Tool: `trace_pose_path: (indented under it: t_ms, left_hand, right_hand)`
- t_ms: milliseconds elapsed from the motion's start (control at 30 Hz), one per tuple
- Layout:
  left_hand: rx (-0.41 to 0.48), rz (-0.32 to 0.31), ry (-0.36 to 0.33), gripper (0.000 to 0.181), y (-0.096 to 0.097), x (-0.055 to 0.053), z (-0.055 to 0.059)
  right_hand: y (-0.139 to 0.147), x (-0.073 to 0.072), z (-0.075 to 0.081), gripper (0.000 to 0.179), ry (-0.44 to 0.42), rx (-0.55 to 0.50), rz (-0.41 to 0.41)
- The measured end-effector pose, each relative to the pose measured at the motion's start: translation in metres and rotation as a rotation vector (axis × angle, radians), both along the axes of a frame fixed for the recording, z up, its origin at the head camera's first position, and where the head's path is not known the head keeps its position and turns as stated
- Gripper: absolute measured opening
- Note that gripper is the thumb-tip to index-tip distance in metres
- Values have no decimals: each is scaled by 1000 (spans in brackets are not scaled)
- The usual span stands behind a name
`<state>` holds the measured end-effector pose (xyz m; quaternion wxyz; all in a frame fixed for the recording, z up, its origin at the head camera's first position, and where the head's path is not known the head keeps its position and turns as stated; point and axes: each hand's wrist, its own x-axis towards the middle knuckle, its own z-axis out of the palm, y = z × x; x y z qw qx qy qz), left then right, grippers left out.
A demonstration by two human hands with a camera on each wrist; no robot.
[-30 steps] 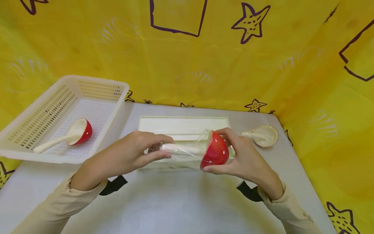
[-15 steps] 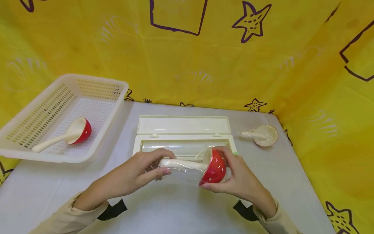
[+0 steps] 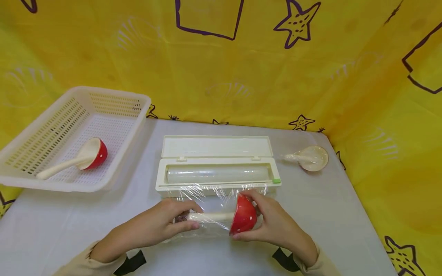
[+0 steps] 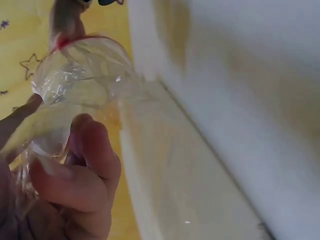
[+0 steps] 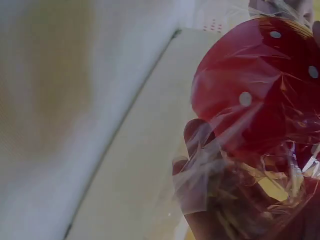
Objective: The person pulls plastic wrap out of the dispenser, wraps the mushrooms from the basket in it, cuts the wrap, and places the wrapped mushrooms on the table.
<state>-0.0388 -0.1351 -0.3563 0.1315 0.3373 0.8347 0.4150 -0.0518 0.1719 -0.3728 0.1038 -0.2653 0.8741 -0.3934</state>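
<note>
"How far along is it?"

"One ladle seems done: the right ladle (image 3: 313, 159) lies on the surface (image 3: 328, 230) to the right of the box (image 3: 219, 161), looking wrapped in film (image 3: 221, 193). The held ladle (image 3: 238, 218) is partway, I'd say, between the hands on the near side of the box."

"What are the fingers doing?"

"The left hand (image 3: 155, 225) grasps the handle's end; the right hand (image 3: 277, 223) has its fingers curled around the red bowl, film and all."

"Is the film cut?"

"I can't tell (it's nearly invisible between the creases). It seems to stretch to the box's near edge, so parting it may be left, plus any tidying of loose edges."

"And the basket (image 3: 74, 187)?"

"At the far left, with the basket ladle (image 3: 92, 154) inside, which looks bare."
</note>
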Motion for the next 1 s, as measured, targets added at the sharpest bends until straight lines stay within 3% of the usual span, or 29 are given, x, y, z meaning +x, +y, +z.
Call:
trace_pose_path:
  t_ms: [100, 233, 433, 633, 833, 1000]
  left_hand:
    - [0, -14, -85, 20, -1, 0, -12]
    - [33, -25, -212, 18, -2, 0, -29]
    - [40, -33, -281, 17, -1, 0, -48]
    - [-86, 1, -179, 17, -1, -2, -57]
    - [-206, 55, -91, 18, 0, -6, -66]
    - [-288, 110, 40, 20, 5, -7, -70]
  right_hand:
    - [-2, 2, -10, 84, 2, 3, -5]
    - [-4, 4, -24, 87, 66, 25, -17]
    - [-4, 9, -36, 93, 143, 72, -74]
    - [-4, 12, -44, 96, 204, 117, -84]
    - [-1, 9, -50, 88, 43, 70, -102]
    - [-6, 5, -53, 89, 10, 92, -141]
